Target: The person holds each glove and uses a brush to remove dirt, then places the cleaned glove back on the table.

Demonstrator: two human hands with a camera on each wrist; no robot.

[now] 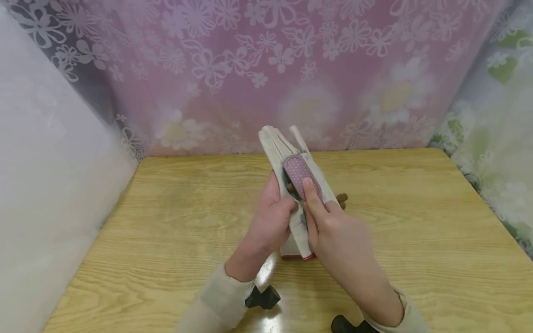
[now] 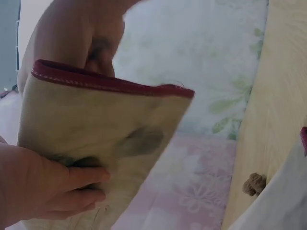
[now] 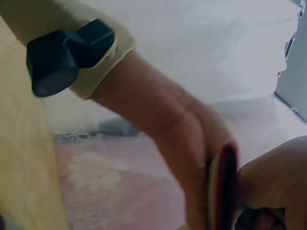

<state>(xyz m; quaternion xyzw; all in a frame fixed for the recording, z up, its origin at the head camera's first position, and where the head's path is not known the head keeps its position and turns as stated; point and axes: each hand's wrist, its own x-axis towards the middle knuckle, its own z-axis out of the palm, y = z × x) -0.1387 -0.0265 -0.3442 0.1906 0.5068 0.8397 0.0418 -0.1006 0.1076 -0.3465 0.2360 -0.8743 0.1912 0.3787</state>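
My left hand (image 1: pixel 270 219) grips a white cloth glove (image 1: pixel 270 143) above the table, its fingers pointing away from me. In the left wrist view, dark smudges mark the glove (image 2: pixel 141 141), which has a dark red cuff edge, and the left hand's fingers (image 2: pixel 72 187) lie across it. My right hand (image 1: pixel 341 236) holds a small purple, white-dotted brush (image 1: pixel 296 169) against the glove, index finger along its back. Its underside is mostly hidden. The right wrist view catches the cuff edge-on (image 3: pixel 228 187) between both hands.
Another white cloth piece (image 1: pixel 289 249) with red trim lies on the wooden table (image 1: pixel 187 222) beneath the hands. Brown lumps (image 1: pixel 342 198) sit to the right, partly hidden behind the glove. Flowered curtains (image 1: pixel 250 92) hang behind the table.
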